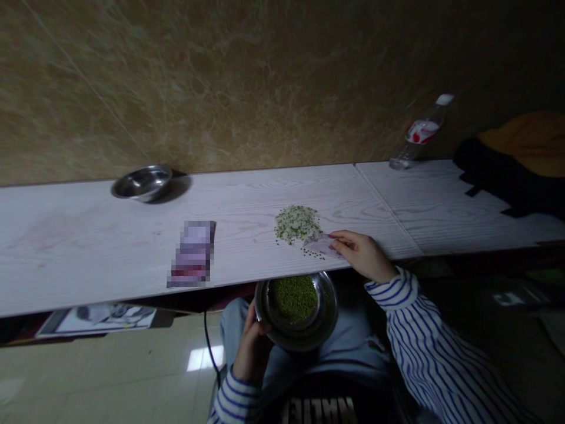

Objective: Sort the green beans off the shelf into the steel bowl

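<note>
My left hand (256, 341) grips the left rim of a steel bowl (330, 324), held over my lap just below the table's front edge. Green beans, which look like mung beans (293, 297), lie in the bowl. On the table above it sits a loose pile of white grains mixed with green beans (296, 224). Pinched in my right hand (364, 253) is a thin, see-through plastic piece (324, 244); I cannot make out whether it is a bag or a sheet. Its left end touches the pile's lower right edge, where several beans are scattered.
A second steel bowl (143, 184) stands at the back left of the white table (247, 200). A pixelated flat object (193, 253) lies left of the pile. Against the wall stands a plastic bottle (419, 132), with a dark and orange cloth item (521, 153) right of it.
</note>
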Available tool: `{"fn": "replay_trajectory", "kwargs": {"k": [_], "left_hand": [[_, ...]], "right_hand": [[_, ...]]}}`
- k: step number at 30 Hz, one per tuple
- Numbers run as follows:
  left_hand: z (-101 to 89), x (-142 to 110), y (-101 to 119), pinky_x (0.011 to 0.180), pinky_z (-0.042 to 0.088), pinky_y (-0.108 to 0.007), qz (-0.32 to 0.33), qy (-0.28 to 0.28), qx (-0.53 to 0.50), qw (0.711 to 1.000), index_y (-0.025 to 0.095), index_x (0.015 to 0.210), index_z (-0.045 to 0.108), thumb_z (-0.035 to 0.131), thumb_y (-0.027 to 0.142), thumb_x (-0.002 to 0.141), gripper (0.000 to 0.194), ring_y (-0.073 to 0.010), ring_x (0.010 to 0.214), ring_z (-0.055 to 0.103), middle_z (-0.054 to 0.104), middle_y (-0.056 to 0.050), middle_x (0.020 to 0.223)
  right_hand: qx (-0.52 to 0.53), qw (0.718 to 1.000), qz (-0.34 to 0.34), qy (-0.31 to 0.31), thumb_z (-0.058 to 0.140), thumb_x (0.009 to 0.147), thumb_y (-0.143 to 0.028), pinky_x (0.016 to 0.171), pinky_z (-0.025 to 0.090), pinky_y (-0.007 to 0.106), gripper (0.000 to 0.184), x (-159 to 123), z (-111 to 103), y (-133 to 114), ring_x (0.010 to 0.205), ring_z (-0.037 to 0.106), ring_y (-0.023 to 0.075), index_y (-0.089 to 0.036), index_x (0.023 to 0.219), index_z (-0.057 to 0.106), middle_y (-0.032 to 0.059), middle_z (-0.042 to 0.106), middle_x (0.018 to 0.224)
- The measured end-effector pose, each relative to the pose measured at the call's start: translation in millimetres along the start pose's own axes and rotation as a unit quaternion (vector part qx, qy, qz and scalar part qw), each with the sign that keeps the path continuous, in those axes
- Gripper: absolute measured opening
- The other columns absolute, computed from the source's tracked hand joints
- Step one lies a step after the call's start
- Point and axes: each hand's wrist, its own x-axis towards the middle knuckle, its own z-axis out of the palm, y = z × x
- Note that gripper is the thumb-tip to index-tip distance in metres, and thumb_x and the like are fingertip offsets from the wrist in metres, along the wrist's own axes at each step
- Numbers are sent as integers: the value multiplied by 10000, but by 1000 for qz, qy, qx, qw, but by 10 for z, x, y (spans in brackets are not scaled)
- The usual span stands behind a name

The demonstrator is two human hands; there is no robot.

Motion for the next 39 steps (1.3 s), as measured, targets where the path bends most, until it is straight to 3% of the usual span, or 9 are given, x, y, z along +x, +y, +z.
{"fn": "replay_trajectory", "kwargs": {"k": [7,14,20,39], "left_hand": [[-36,53,-66,940,516,-445,49,-13,7,999,243,1268,712,710,192,628,642,-377,1187,624,750,-113,1220],[14,36,-30,987,494,-429,29,-38,10,999,291,1293,702,697,203,679,620,-351,1268,586,729,-83,1285],[35,23,-20,1051,457,-430,31,-23,17,999,295,1243,727,692,201,670,581,-345,1292,570,737,-68,1271],[12,36,-34,1011,472,-442,34,-32,3,999,268,1280,703,705,196,655,630,-356,1273,577,735,-80,1269]], "right_hand": [[-20,1000,-5,-13,643,855,-258,688,598,304,234,20,28,-91,757,755,202,-208,1040,778,64,817,908],[-45,999,0,-1,642,864,-237,707,601,311,230,80,52,-132,763,756,206,-198,1048,774,65,814,887],[-34,999,6,-13,633,869,-226,717,606,304,247,94,24,-109,779,762,204,-181,1072,768,77,814,903],[-60,998,-4,-6,635,867,-226,719,605,326,253,175,50,-150,768,756,212,-190,1073,777,77,816,902]]}}
